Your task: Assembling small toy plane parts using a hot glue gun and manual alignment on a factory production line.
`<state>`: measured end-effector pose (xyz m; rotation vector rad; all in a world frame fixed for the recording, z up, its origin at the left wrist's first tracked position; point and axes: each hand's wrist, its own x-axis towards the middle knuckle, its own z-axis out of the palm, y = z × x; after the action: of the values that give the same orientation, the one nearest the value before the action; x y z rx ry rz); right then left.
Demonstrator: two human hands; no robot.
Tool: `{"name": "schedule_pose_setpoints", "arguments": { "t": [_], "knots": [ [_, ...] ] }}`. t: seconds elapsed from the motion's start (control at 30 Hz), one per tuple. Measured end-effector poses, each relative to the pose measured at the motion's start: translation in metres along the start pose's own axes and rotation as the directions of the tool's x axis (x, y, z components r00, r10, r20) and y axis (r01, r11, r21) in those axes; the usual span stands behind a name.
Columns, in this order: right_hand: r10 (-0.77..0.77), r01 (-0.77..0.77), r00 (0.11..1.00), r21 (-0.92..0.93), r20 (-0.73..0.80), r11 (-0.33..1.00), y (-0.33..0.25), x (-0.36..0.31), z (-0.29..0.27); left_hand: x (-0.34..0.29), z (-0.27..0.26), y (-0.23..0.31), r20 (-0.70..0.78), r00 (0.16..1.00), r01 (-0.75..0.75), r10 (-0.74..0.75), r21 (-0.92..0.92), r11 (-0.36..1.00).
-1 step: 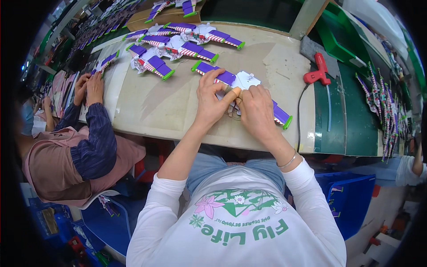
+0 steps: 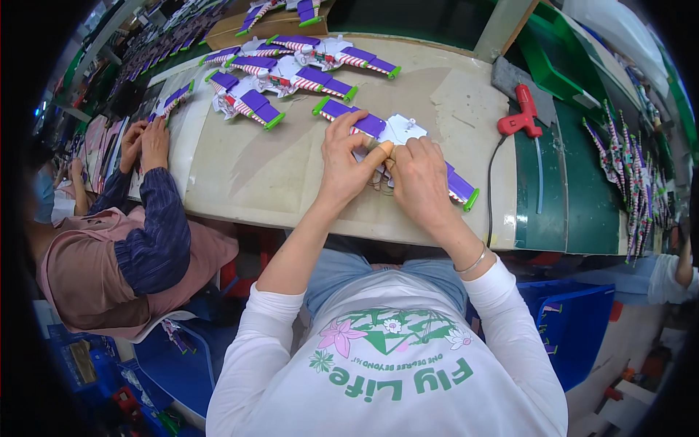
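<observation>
A winged toy part lies on the worktable in front of me, with a white middle [image 2: 403,130], purple panels, red-and-white striped edges and green tips. My left hand [image 2: 348,162] grips it by the left half, fingers over the wing and thumb pressed in toward the centre. Against the lower side of the white middle, my right hand [image 2: 421,175] is closed with its fingertips bent down beside my left thumb. What the right fingertips pinch is hidden. Thin wires [image 2: 381,180] show below the two hands. Tan coverings are on some of my fingertips.
Several similar winged parts [image 2: 291,69] lie at the back left of the table [image 2: 291,171]. A red glue gun [image 2: 521,116] with a cord rests at right, near a green bin [image 2: 557,62]. More striped parts [image 2: 633,175] pile far right. At left a co-worker's hands [image 2: 149,146] hold another wing.
</observation>
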<state>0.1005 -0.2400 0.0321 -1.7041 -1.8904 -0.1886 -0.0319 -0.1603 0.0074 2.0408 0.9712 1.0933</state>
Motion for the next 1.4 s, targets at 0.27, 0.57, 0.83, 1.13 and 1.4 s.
{"name": "schedule_pose_setpoints", "arguments": {
  "t": [0.27,0.57,0.83,1.13,1.4],
  "knots": [
    [-0.075,0.07,0.993,0.055,0.092,0.996,0.01,0.007,-0.003,0.0,-0.003,0.001,0.061,0.998,0.019,-0.02,0.02,1.0],
    [-0.196,0.184,0.96,0.077,0.202,0.98,0.011,0.026,-0.01,0.001,-0.005,-0.003,0.032,0.999,-0.013,0.014,-0.025,1.0],
    [-0.098,0.074,0.966,0.109,0.238,0.991,0.013,0.023,-0.012,-0.002,0.013,-0.014,-0.013,0.997,-0.077,0.079,0.1,0.992],
    [-0.107,0.115,0.979,-0.033,0.172,0.993,0.004,0.022,-0.009,-0.001,0.003,-0.005,-0.034,0.999,-0.035,0.042,0.183,0.982],
    [-0.052,0.046,0.989,-0.045,-0.139,0.998,0.001,-0.033,-0.001,0.02,-0.051,0.027,0.171,0.985,-0.023,-0.037,0.339,0.94]
  ]
}}
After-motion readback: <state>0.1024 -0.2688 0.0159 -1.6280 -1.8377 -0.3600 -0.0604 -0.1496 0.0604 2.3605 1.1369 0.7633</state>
